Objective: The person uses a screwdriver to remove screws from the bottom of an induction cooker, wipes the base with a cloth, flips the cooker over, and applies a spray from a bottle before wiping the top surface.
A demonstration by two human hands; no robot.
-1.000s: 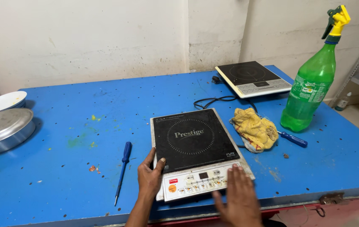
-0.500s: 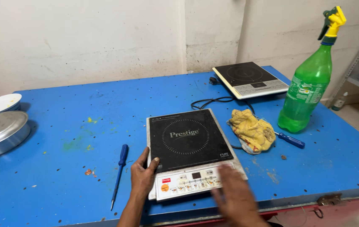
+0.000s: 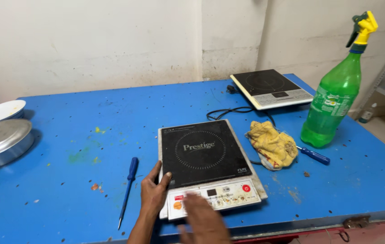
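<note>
A black-topped induction cooktop (image 3: 204,153) with a white control panel lies near the front of the blue table (image 3: 88,126). My left hand (image 3: 153,193) grips its front left corner, thumb on the glass edge. My right hand (image 3: 203,219), blurred, rests flat on the front of the control panel with fingers spread. A blue-handled screwdriver (image 3: 128,187) lies just left of my left hand.
A yellow rag (image 3: 272,143) and a second blue screwdriver (image 3: 314,156) lie right of the cooktop. A green spray bottle (image 3: 334,99) stands at the right. Another cooktop (image 3: 270,88) sits at the back. Metal pan (image 3: 0,142) and white bowl (image 3: 0,111) sit far left.
My right hand has slid left along the control panel, from its right end toward its middle. The left hand stays on the front left corner. The view has shifted slightly.
</note>
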